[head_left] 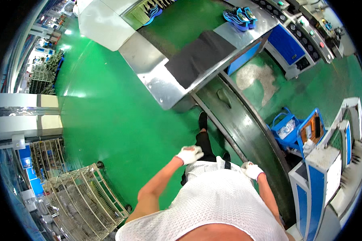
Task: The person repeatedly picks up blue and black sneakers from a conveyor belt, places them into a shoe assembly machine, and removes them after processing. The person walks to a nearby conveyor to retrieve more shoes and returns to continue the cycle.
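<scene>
My left hand (190, 155), in a white knit glove, hangs in front of my waist over my dark trouser leg (204, 143). Its fingers are curled in and nothing shows in them. My right hand (252, 170), gloved the same way, is at my right side close to the hem of my white mesh shirt (217, 193). Its fingers are bent inward, and no held thing is visible. Just beyond it runs a long dark conveyor trough (245, 124) with metal side rails.
Ahead, a steel table (153, 76) carries a black cloth (201, 56) and blue sports shoes (240, 18). Wire rack carts (84, 201) stand at left. On the right are a blue basket (285, 126) and a white-and-blue machine (323, 176) with brushes. The floor (108, 120) is green.
</scene>
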